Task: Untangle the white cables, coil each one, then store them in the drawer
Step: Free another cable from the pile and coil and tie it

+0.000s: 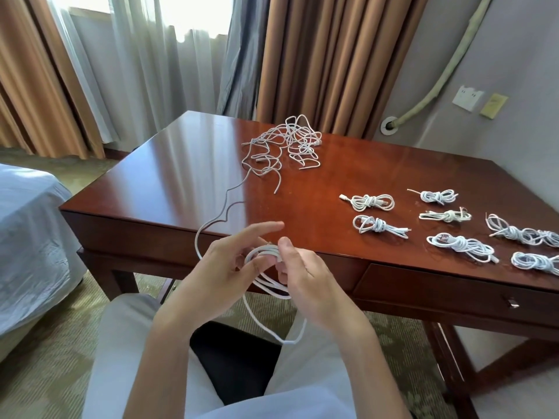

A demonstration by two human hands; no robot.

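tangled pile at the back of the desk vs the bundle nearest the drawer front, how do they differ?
The tangled pile is loose, sprawling loops of several strands; the knotted bundle is one compact coil tied around its middle. The pile lies at the far middle of the desk; the bundle sits near the front edge on the right, above the closed drawer, among other finished coils. One strand trails from the pile toward the hands; the bundle is untouched. Both are white cable.

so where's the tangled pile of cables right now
In the head view, the tangled pile lies on the desk's far side, left of the coiled bundles.
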